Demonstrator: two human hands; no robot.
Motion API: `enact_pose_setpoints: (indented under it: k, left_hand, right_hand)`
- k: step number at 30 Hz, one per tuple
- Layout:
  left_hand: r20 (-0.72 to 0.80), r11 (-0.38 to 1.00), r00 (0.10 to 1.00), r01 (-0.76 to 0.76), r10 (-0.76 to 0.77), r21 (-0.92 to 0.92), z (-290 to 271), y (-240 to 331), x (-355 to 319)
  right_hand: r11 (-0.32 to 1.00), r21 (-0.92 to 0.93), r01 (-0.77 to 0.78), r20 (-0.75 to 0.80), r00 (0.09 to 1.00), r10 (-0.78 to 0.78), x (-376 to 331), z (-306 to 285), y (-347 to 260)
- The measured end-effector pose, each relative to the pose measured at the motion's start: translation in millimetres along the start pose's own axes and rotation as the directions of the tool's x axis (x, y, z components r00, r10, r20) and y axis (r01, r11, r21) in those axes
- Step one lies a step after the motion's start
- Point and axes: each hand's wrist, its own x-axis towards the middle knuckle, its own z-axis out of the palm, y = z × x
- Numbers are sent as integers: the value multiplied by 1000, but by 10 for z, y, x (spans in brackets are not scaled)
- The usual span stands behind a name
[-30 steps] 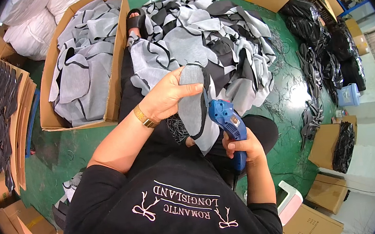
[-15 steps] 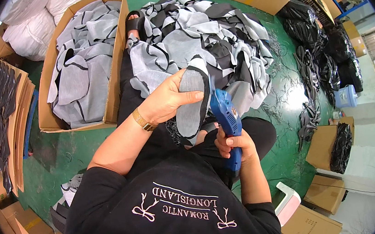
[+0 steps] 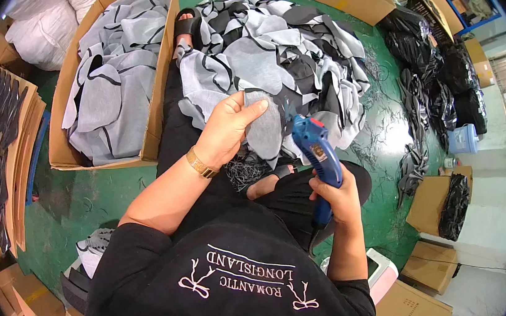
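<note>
My right hand (image 3: 338, 193) is tightly wrapped, my left hand (image 3: 225, 130) pinching. On the green floor (image 3: 107, 196) at the far side spreads a heap of grey and black fabric (image 3: 253, 62); left of it, an open cardboard box (image 3: 161, 87) holds similar pieces (image 3: 101, 100). The right grips a blue handheld tool (image 3: 316, 151), its blurred tip just right of the grey fabric piece (image 3: 263, 130) in my left.

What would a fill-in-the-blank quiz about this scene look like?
The fabric piece in the left hand is mostly ____ in colour.
The handheld tool in the right hand is mostly ____.
The gold wristband is on the person's ____ side.
The floor is painted ____.

Missing words: grey; blue; left; green.
</note>
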Motion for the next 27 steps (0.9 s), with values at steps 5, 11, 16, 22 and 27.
enact_pose_setpoints:
  k: [5, 11, 16, 22, 27]
  left_hand:
    - [-72, 996, 995, -64, 69, 69, 1, -59, -12]
    - [-79, 995, 993, -78, 82, 59, 62, -34, -64]
    - [-58, 990, 995, -70, 78, 122, 47, -28, -94]
    - [-15, 952, 997, -62, 69, 298, 53, 44, -112]
    - [75, 860, 991, -134, 111, 492, 7, 95, -102]
  right_hand:
    - [990, -137, -23, 28, 999, 27, -56, 1, 80]
    - [989, -143, -46, 22, 999, 50, -53, 12, 89]
    - [993, -99, -62, 25, 998, 64, -44, -4, 79]
    - [994, -100, -52, 60, 997, 58, -36, -56, 14]
    - [988, -136, -75, 127, 988, 92, -12, -144, -80]
